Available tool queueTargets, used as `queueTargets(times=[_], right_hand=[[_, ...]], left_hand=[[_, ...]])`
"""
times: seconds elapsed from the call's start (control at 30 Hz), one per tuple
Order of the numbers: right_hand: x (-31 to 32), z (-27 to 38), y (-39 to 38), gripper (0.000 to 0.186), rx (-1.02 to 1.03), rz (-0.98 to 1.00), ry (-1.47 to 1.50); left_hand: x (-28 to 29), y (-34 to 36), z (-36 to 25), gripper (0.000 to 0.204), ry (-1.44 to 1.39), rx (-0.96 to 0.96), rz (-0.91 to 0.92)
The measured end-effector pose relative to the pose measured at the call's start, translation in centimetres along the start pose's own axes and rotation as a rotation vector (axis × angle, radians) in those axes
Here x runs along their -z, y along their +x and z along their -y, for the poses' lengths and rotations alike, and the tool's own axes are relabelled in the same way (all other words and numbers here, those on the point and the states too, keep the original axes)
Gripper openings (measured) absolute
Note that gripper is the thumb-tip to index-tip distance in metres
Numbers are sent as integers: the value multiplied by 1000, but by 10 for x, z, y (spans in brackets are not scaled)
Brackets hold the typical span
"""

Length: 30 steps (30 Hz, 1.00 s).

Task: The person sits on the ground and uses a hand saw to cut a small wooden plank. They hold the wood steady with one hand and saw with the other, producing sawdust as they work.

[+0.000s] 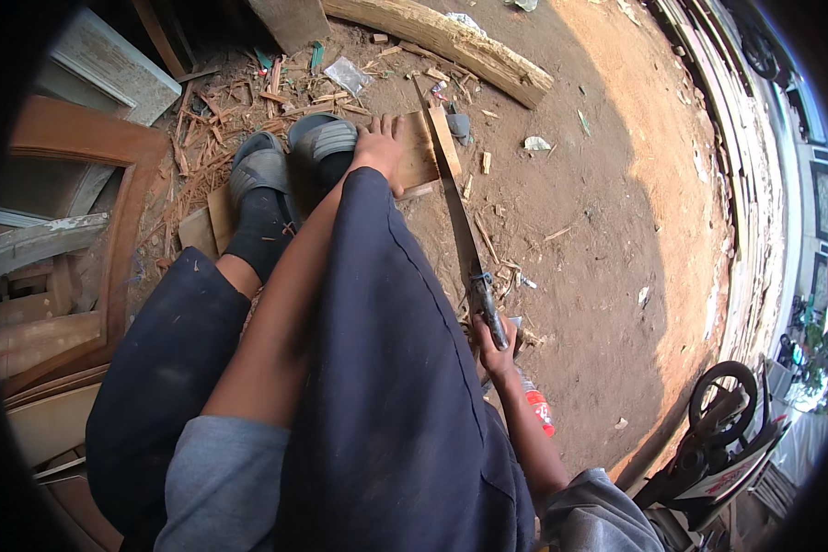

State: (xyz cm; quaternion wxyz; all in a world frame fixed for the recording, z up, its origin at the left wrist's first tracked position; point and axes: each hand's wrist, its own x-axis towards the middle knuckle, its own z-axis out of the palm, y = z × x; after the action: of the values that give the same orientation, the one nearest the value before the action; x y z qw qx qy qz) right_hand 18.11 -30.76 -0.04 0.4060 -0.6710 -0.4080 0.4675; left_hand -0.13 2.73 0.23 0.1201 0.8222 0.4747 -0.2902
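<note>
Left hand point(380, 148) lies spread on the wood point(419, 155); right hand point(496, 359) grips the saw point(459, 219). Best saw slow and straight.

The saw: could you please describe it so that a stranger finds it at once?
Find the dark trousers in the lower middle, then the right hand beside them. It holds the saw, pointing forward past the wooden board. Unlike the pale wood scraps nearby, it is long, dark and tapered.

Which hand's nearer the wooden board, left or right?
Left. The left hand rests on top of the wooden board. The right hand is off the board, closer to the person's body, around the handle of the saw.
</note>
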Motion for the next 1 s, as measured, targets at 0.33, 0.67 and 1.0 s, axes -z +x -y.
queueTargets(times=[0.33,0.67,1.0], right_hand=[[21,49,-34,16,-242,26,-35],[-14,44,14,23,-163,11,18],[5,50,-12,25,-174,-9,0]], left_hand=[[6,12,29,143,16,-85,59],[4,11,35,146,85,-62,79],[-5,16,32,147,51,-101,41]])
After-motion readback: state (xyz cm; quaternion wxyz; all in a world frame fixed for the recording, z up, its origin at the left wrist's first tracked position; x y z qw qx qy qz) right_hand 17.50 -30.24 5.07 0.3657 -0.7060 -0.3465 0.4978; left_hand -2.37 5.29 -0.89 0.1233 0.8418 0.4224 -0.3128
